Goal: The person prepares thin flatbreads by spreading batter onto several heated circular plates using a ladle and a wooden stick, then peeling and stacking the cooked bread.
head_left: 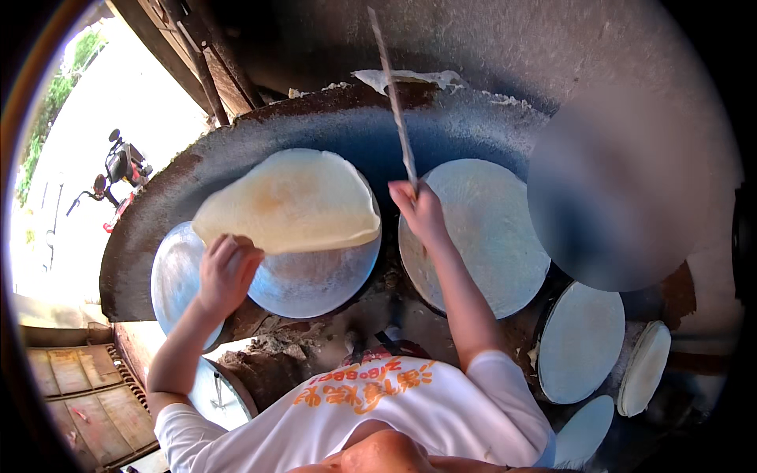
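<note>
A large, thin, pale-yellow pancake (292,201) with a browned middle lies over the far part of a round metal griddle (315,284). At its near left edge, my left hand (227,272) is closed in a pinch on the pancake's rim. The griddle's bare near part shows below that edge. My right hand (419,211) grips one end of a long, thin, flat stick (394,94), which points up and away. Beneath my right forearm is a second round griddle (481,236), its surface covered by a pale, thin layer.
A curved, sooty wall (260,134) runs behind the griddles. More round discs stand around me: one at left (173,276), one at right (582,343). A blurred grey disc (619,189) covers part of the right side. Slatted boards (95,394) lie at lower left.
</note>
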`<state>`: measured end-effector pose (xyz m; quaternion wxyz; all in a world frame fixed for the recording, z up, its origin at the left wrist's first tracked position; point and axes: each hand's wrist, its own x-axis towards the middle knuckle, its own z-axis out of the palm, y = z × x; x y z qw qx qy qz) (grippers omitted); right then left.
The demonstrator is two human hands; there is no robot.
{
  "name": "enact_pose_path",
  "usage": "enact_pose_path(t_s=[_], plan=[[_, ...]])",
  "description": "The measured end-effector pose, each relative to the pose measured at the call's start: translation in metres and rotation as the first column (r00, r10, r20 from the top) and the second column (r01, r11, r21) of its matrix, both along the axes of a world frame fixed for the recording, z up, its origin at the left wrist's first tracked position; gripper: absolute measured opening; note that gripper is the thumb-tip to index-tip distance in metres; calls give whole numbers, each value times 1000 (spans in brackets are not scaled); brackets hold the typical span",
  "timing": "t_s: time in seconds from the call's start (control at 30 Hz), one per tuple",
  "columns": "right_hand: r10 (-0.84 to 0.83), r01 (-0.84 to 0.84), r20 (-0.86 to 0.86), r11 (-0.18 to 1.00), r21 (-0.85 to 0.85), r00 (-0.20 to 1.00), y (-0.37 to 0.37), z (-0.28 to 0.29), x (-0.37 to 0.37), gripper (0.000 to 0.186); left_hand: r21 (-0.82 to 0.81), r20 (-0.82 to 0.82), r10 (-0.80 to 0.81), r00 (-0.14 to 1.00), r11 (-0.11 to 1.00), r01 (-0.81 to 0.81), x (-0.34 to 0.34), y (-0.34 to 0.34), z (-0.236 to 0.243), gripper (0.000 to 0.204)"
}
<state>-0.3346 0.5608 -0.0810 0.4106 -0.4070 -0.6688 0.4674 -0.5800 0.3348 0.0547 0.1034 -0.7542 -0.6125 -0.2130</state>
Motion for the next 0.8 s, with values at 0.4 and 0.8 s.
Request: enact_pose_path(t_s=[0.4,0.8], plan=[[131,-292,-569,935,-202,812,-49,6,160,32,-173,142,-108,984,976,132,130,63,169,16],[-771,725,-186,636,-265,609,-374,38,511,45,-342,589,-538,604,511,789,500,65,126,39]])
